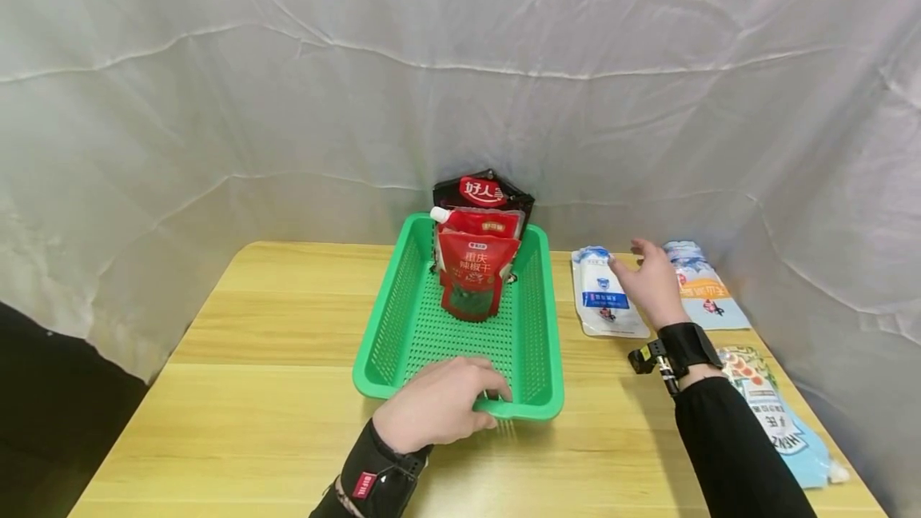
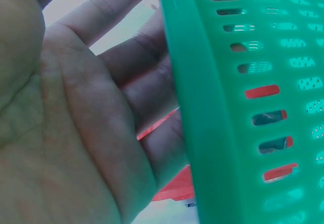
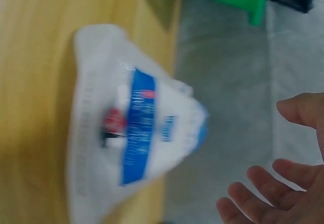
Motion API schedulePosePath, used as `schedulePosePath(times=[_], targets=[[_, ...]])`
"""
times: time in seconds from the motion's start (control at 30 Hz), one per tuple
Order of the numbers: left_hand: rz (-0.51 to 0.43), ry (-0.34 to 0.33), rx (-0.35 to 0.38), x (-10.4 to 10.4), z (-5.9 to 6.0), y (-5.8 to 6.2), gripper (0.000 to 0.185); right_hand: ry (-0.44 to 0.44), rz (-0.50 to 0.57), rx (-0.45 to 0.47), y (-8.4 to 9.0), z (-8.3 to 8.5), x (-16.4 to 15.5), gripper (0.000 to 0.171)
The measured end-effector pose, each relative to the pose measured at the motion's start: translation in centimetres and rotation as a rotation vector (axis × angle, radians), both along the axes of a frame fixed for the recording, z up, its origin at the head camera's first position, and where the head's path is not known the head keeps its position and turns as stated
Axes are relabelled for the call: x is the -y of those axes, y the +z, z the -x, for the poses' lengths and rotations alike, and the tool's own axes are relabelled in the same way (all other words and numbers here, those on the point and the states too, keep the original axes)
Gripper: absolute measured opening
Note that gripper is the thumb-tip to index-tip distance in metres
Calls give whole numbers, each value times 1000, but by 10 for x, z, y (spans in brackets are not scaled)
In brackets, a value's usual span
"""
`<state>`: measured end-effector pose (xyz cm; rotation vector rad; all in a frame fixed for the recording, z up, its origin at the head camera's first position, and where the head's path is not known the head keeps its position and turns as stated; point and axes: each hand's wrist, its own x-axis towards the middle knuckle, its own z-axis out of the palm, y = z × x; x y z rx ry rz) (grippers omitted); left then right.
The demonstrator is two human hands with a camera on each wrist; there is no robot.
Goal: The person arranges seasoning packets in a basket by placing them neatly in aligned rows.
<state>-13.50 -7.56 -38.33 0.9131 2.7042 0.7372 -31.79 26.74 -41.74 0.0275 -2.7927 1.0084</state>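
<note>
The left hand [image 1: 439, 406] is gripping the near rim of the green perforated basket [image 1: 536, 326], its fingers [image 2: 152, 107] curling over the edge into the inside while the basket is sitting on the wooden bench [image 1: 252, 390]. Inside, toward the far end, a red spouted sauce pouch [image 1: 475, 270] is standing upright with a black snack bag [image 1: 484, 192] leaning behind it. The right hand [image 1: 651, 282] is hovering, fingers [image 3: 263, 193] spread and released, just above a white-and-blue pouch [image 1: 604, 302] lying flat on the bench to the right of the basket. Two more pouches are lying further right.
</note>
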Motion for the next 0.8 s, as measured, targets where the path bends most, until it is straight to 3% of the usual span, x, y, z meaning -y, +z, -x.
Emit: schedulePosePath(times=[0.2,0.47,0.6,0.8], targets=[[0,0,6,0,1,-1,26,-31,-34,181,-30,13,-6,82],[0,1,-7,0,0,-2,26,-50,-107,359,-52,27,-17,99],[1,0,-10,0,0,-2,26,-30,-114,357,-57,29,-21,93],[1,-1,-5,0,2,-3,26,-3,-66,357,-60,32,-20,69]])
